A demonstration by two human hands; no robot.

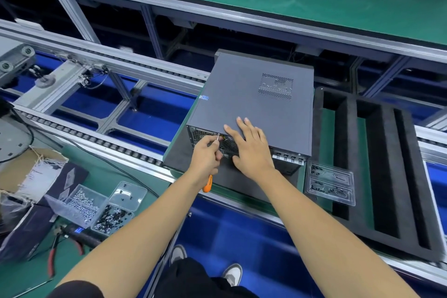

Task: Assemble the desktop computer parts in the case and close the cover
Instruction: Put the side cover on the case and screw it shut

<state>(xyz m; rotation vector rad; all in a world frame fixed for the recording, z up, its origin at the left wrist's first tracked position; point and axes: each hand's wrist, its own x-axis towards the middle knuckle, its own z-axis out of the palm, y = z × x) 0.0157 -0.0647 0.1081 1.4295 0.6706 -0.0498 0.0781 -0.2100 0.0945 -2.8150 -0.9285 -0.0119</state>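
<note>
A: Gripping noted on the left hand: its fingers are curled round an orange-handled screwdriver, metal tip at the upper edge of the computer case rear panel.

B: And the right hand?

A: Fingers straight and spread, holding nothing, palm flat over the near top edge of the case, thumb down against the rear panel.

B: Position of the case?

A: Lying on its side on a dark foam pad at the conveyor edge, grey cover closed on top, vent grille toward the far right corner.

B: Surroundings?

A: Right of the case, touching it or just beside, a black foam tray with long slots; a clear plastic blister near its front. On the green counter to the left, a clear box of screws, red-handled pliers and an open cardboard box.
</note>
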